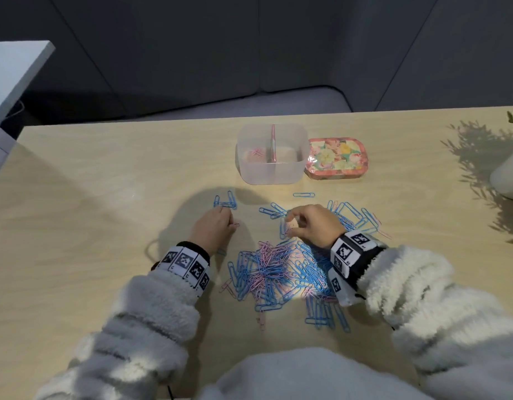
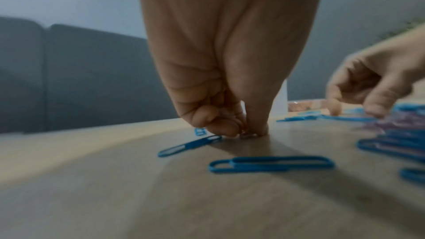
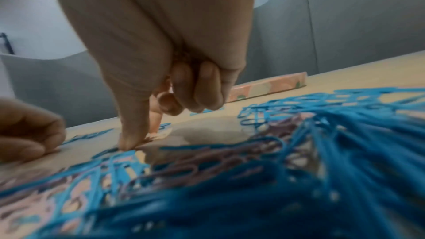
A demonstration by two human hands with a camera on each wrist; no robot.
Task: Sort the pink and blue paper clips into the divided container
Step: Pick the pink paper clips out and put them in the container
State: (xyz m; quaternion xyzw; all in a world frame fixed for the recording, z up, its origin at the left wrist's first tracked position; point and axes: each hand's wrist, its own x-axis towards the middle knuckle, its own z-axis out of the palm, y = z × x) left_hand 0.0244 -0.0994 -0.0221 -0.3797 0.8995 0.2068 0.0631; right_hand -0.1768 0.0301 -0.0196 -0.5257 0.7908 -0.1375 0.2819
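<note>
A mixed pile of pink and blue paper clips (image 1: 278, 267) lies on the wooden table before me. My left hand (image 1: 230, 225) is at the pile's left, fingers bunched down on the table, pinching a small pink paper clip (image 2: 248, 135). My right hand (image 1: 289, 225) is at the pile's far edge, with thumb (image 3: 128, 143) and forefinger tips on the table a little apart and the other fingers curled; nothing shows in its grip. The translucent divided container (image 1: 271, 176) stands beyond, with a few pink clips (image 1: 256, 153) in its left compartment.
A floral lid (image 1: 336, 157) lies right of the container. A few blue clips (image 1: 225, 202) lie apart just beyond my left hand, and one (image 1: 303, 194) in front of the container. A white plant pot (image 1: 509, 177) stands at the right edge.
</note>
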